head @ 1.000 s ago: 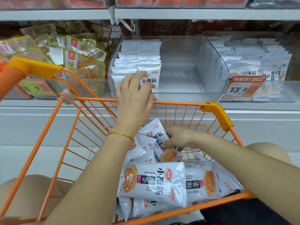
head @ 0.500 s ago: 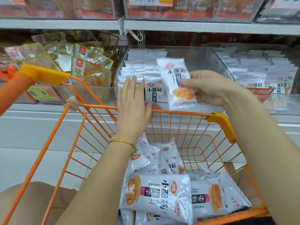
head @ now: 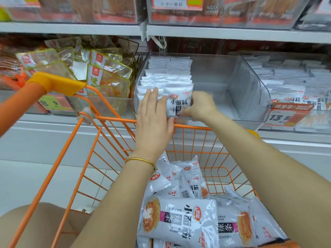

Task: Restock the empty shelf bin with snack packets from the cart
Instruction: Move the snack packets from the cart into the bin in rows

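Filling the lower half of the frame, an orange wire cart [head: 100, 120], pushed nose-first against the shelf [head: 44, 122], likely to keep each reach short. Heaped in it at lower centre and lower right, loose packets [head: 179, 224], white with dark lettering, tumbled at all angles, plenty left to move. Above the cart's far rim, at centre frame, the clear plastic bin [head: 250, 90] under restocking: filled only along its left side, bare floor and wall showing across the right part, so judged well short of full. Flanked at upper left by a neighbouring bin [head: 107, 72] of yellow-edged packs and at right by another bin [head: 286, 81] of similar white packets, with a price tag [head: 284, 115] on its front. Inside the clear bin, a row [head: 166, 72] of packets standing on edge, front to back, along the left wall. Left hand [head: 154, 122] laid flat, fingers straight, against the front of that row; grip open, holding nothing, seemingly bracing the row against toppling forward. Right hand [head: 201, 106], somewhat blurred, curled round the front packet [head: 176, 102], grip closed on it, standing it upright at the head of the row, just beside the left fingertips. On the left wrist, a thin gold bangle [head: 141, 160]
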